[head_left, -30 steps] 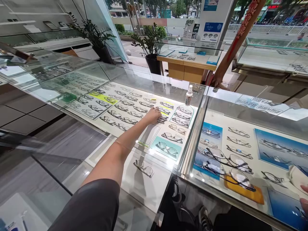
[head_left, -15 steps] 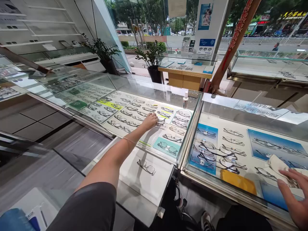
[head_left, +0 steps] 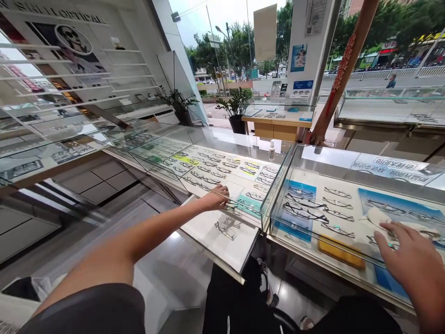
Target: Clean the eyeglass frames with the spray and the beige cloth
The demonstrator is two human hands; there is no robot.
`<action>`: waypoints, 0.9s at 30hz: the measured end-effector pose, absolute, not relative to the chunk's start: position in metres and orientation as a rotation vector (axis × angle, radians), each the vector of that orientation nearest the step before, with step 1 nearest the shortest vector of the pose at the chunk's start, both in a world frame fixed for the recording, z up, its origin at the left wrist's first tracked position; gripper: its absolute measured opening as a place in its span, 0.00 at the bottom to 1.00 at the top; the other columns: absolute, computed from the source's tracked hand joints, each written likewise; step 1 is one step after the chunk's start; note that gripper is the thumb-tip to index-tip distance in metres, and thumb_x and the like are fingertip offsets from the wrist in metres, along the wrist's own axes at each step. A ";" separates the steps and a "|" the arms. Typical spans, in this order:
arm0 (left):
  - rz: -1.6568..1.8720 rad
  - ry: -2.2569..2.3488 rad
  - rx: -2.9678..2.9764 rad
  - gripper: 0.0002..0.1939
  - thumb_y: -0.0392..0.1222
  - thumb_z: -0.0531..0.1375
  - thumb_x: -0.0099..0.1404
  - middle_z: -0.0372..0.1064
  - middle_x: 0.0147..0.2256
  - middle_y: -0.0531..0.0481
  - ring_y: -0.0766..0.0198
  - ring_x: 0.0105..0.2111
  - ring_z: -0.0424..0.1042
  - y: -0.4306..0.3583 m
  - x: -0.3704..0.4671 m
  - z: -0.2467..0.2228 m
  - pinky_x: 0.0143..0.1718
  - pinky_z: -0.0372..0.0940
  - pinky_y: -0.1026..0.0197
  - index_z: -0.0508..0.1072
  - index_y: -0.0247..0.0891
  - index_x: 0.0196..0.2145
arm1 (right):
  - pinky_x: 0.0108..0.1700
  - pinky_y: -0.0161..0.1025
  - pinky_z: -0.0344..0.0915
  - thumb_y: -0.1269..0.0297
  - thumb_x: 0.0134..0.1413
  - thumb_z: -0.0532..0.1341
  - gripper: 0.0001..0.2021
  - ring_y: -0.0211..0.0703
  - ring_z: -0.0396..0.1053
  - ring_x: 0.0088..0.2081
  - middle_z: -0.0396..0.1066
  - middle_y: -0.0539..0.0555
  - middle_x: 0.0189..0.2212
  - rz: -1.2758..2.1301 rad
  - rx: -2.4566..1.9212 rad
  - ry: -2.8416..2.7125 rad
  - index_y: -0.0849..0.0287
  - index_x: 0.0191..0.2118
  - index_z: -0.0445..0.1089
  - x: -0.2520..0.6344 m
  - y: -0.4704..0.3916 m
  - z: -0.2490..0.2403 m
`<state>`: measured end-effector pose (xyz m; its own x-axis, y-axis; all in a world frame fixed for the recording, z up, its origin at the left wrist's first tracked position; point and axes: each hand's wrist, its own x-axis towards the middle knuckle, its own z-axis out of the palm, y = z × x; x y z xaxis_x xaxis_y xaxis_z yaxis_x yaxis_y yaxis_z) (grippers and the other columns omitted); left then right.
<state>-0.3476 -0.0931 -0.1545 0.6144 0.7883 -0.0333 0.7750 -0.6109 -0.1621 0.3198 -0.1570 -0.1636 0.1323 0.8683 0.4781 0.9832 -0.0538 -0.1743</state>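
Note:
My left hand (head_left: pixel 218 196) is closed, thumb and fingers together, over the near edge of the display case. Dark-rimmed eyeglasses (head_left: pixel 229 205) hang at its fingertips. Just below, another pair of eyeglasses (head_left: pixel 225 230) lies on the white pulled-out drawer (head_left: pixel 239 255). At the right, my right hand (head_left: pixel 410 253) is spread over the glass counter top, fingers stretched, beside and partly over a crumpled cream cloth (head_left: pixel 377 217). Eyeglasses under the glass show close to its fingertips.
Rows of eyeglasses fill the glass display case (head_left: pixel 205 169). A small white spray bottle (head_left: pixel 271 150) stands on the glass. A yellow case (head_left: pixel 340 252) lies inside the right counter. Behind are potted plants (head_left: pixel 236 109) and a slanted wooden post (head_left: pixel 342 79).
My left hand has come back from among the rows towards the drawer, with eyeglasses at its fingers. My right hand has shifted slightly left. The view has tilted up and turned left.

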 end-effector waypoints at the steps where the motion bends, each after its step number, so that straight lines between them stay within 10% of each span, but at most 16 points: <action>1: 0.165 -1.297 -2.720 0.02 0.38 0.67 0.61 0.80 0.38 0.44 0.49 0.50 0.72 -0.105 -0.345 -0.150 0.54 0.60 0.48 0.77 0.41 0.32 | 0.57 0.60 0.68 0.38 0.65 0.46 0.31 0.68 0.73 0.56 0.79 0.63 0.58 -0.322 -1.966 -1.796 0.51 0.53 0.79 0.319 -0.157 -0.163; 18: 0.161 -1.069 -2.921 0.07 0.33 0.66 0.61 0.78 0.34 0.49 0.53 0.44 0.71 -0.226 -0.258 -0.037 0.49 0.63 0.51 0.77 0.46 0.31 | 0.62 0.60 0.64 0.43 0.68 0.48 0.31 0.69 0.71 0.59 0.77 0.66 0.58 -0.304 -1.884 -1.823 0.59 0.55 0.78 0.313 -0.160 -0.159; 27: 0.002 -0.937 -2.866 0.05 0.43 0.63 0.65 0.78 0.39 0.48 0.47 0.53 0.69 -0.127 -0.135 0.068 0.60 0.57 0.45 0.80 0.46 0.36 | 0.65 0.59 0.61 0.47 0.69 0.50 0.27 0.64 0.70 0.59 0.76 0.64 0.58 -0.281 -1.878 -1.808 0.59 0.55 0.77 0.309 -0.161 -0.156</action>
